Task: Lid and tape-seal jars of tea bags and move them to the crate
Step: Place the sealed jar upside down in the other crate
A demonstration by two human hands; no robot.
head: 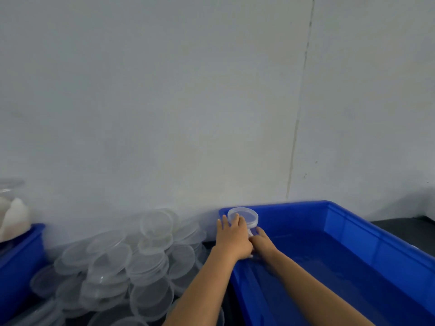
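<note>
- My left hand (231, 240) and right hand (262, 241) both grip the lidded jar (244, 221), fingers curled round it.
- The jar stands upright in the crate's (353, 222) far left corner (contents hidden by my hands).
- Loose lids (131, 260) lie heaped just left of the crate.

My dark bench (409, 223) carries the big blue crate (388, 250). Left of the crate, clear lids (131, 262) lie heaped against the wall; further left sits another blue bin (21, 262).
</note>
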